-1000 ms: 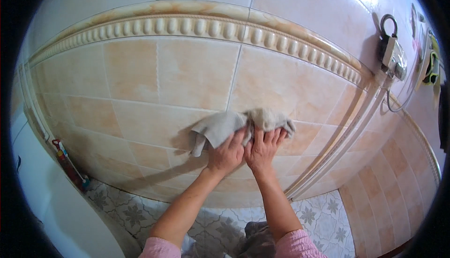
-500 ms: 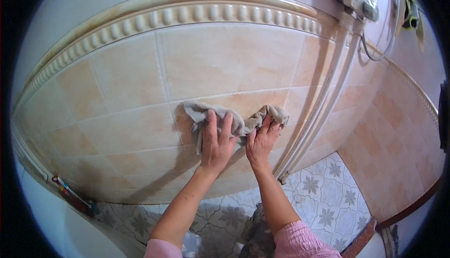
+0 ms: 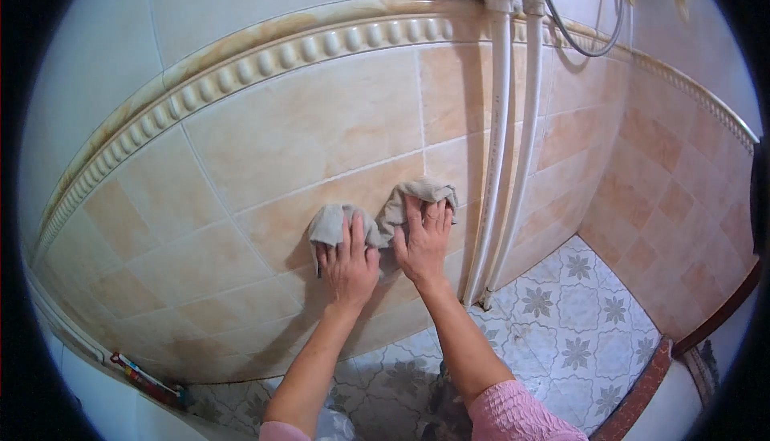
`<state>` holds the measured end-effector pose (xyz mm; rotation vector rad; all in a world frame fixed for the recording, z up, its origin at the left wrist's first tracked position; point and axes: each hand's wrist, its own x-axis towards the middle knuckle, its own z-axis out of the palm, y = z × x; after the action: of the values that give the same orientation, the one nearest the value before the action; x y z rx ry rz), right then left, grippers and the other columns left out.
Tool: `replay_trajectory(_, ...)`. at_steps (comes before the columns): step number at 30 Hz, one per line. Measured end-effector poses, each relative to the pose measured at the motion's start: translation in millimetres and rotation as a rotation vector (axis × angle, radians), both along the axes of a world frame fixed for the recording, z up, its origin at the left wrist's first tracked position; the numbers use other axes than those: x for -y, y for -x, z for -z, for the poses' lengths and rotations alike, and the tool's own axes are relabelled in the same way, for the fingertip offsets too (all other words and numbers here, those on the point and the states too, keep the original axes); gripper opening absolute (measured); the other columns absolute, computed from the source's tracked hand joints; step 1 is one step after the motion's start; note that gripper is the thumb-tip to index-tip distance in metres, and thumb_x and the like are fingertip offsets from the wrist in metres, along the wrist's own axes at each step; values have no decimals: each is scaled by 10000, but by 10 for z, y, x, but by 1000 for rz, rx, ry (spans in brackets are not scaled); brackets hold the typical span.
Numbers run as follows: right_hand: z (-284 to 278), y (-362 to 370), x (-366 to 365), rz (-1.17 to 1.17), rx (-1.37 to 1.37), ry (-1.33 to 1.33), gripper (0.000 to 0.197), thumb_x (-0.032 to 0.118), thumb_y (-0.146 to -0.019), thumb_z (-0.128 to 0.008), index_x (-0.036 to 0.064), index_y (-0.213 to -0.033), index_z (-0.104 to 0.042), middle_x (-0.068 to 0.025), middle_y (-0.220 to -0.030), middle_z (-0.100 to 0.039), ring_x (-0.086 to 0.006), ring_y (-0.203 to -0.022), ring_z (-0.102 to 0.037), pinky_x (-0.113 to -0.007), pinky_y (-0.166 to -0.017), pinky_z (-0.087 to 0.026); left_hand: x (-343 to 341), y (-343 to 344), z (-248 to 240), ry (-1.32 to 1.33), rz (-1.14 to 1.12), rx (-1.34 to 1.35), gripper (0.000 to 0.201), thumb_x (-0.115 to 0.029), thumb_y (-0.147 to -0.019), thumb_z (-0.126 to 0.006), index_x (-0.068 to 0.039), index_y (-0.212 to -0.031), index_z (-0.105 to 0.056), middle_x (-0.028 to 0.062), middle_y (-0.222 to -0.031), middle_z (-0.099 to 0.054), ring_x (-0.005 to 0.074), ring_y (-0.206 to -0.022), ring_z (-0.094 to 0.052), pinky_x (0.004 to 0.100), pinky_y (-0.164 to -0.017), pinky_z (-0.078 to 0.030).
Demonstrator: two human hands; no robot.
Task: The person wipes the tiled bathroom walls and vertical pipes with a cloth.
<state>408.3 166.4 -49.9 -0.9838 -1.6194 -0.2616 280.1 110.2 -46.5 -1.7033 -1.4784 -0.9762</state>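
Observation:
A damp-looking grey cloth (image 3: 327, 224) is bunched in two folds against the beige tiled wall (image 3: 309, 132). My left hand (image 3: 350, 271) presses the left fold to the tiles, its fingers laid over the fabric. Just to the right and slightly higher, my right hand (image 3: 422, 250) grips the other fold, fingers bent over it. Part of the cloth between and behind the hands is hidden. Both forearms reach up from the lower edge, in pink sleeves.
Two white vertical pipes (image 3: 492, 152) stand close right of my right hand, below a wall fixture. A grey hose (image 3: 592, 53) loops beside them. Raised moulding (image 3: 289, 56) crosses the wall above. Patterned floor tiles (image 3: 553, 349) lie below; a red slender object (image 3: 144, 378) is at lower left.
The view has swung to the right. Both hands have slid a little rightward along the wall, closer to the pipes, and the cloth is more bunched under them.

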Motion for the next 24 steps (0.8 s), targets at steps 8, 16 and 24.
replay_trajectory(8, 367, -55, -250, 66, -508, 200, 667, 163, -778, -540, 56, -1399, -320, -276, -1325, -368, -484, -1275, -263, -555, -1043, -194, -488, -238, -128, 77, 571, -373, 292, -155, -771, -550, -91, -1049, -609, 100, -882, -624, 288, -804, -607, 435, -722, -485)
replay_trajectory(16, -459, -107, -88, -320, -272, -26, 578, 133, -754, -556, 84, -1315, -426, -207, -1312, -416, -456, -1279, -295, -593, -1041, -165, -368, -282, -796, -102, -74, -9, 545, -175, -798, -542, -60, -1321, -438, 148, -1268, -503, 339, -1140, -487, 499, -941, -377)
replay_trajectory(24, -1145, -159, -291, -98, -171, -156, 527, 181, -772, -555, 59, -1273, -448, -215, -1288, -419, -425, -1264, -315, -574, -1042, -187, -533, -435, -1830, -191, 141, -102, 576, -125, -826, -515, -97, -1377, -352, 170, -1316, -458, 356, -1136, -480, 504, -981, -323)
